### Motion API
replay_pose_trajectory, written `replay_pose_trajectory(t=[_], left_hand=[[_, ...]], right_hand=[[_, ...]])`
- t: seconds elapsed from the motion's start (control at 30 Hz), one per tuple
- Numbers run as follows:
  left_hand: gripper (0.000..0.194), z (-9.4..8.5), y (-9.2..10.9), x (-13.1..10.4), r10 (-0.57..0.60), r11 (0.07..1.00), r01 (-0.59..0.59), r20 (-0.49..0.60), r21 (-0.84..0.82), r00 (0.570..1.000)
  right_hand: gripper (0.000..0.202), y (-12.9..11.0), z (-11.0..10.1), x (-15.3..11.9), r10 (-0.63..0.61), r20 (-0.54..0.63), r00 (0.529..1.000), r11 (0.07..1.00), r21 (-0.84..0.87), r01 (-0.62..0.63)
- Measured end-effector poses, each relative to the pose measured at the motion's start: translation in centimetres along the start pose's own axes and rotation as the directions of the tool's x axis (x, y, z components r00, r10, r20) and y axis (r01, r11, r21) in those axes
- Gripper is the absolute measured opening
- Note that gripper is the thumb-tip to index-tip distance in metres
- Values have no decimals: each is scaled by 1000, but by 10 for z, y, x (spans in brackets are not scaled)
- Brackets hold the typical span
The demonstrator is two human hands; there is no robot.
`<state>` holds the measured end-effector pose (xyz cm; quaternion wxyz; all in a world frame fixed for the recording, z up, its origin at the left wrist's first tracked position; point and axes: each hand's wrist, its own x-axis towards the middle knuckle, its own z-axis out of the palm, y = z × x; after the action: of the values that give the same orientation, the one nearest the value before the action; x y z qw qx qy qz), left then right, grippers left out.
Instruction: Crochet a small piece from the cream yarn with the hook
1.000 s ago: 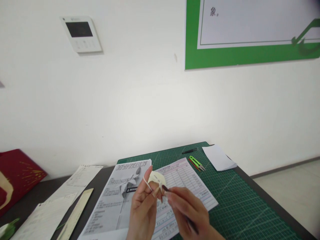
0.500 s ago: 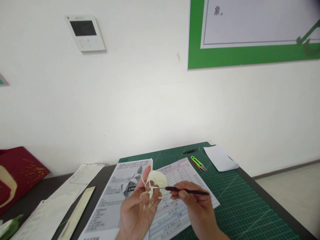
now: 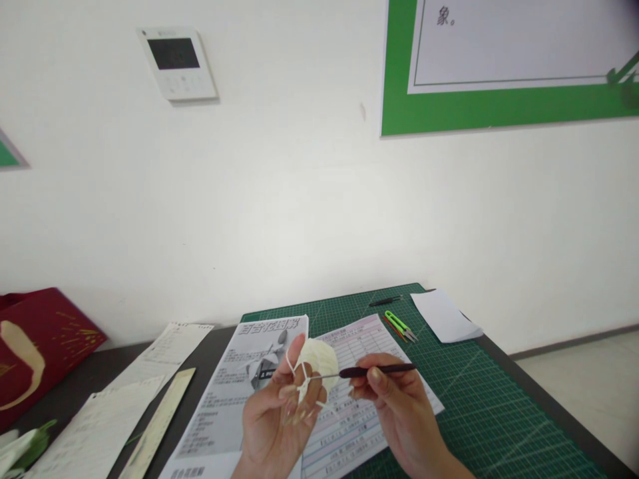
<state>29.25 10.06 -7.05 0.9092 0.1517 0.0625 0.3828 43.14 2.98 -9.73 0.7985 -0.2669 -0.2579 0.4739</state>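
Note:
My left hand (image 3: 279, 419) is closed, palm up, with white yarn (image 3: 302, 384) looped round its raised index finger and a small knotted bit pinched at the fingertips. My right hand (image 3: 399, 406) grips the dark handle of a crochet hook (image 3: 377, 370) like a pen. The hook's thin metal shaft reaches left into the yarn at my left fingers; its tip is hard to make out. Behind the fingers shows a round cream ball of yarn (image 3: 323, 359), partly hidden by my left hand.
Printed sheets (image 3: 359, 426) lie on a green cutting mat (image 3: 479, 399). Green thread snips (image 3: 399, 324), a dark pen-like tool (image 3: 384, 301) and white paper (image 3: 444, 316) sit at the back right. Leftward are a ruler (image 3: 160, 422), handwritten sheets (image 3: 104, 422) and a red bag (image 3: 54, 339).
The whole view has shifted slightly. My right hand and the crochet hook have drawn a little to the right, away from my left fingers. The left hand keeps its hold on the yarn.

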Motion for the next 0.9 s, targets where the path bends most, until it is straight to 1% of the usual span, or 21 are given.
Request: replay_pose_trajectory(t=[0.13,0.27,0.4,0.57,0.67,0.77,0.9], left_hand=[[45,-1,2,2,-6,1000,6,-5,14,1000],[45,-3,2,2,-5,999,5,-8,38,1000],[43,-4,2,3,-33,998,34,-16,44,999],[41,-3,1,4,-41,998,40,33,54,999],[40,-2,0,3,-54,996,51,35,69,998],[40,-1,-1,3,-66,995,64,23,77,998],[41,0,-3,3,-68,996,65,52,58,996]], right_hand=[[11,-3,-1,2,3,21,1000,1000,-3,-3],[9,-9,0,4,-31,73,997,998,-58,35],[8,-15,0,6,-54,116,992,994,-92,64],[8,-20,-3,8,-76,157,985,982,-160,101],[8,-21,-4,8,-107,192,976,970,-195,145],[8,-21,-5,8,-108,187,976,972,-187,143],[8,-19,-4,7,-87,159,983,977,-178,115]])
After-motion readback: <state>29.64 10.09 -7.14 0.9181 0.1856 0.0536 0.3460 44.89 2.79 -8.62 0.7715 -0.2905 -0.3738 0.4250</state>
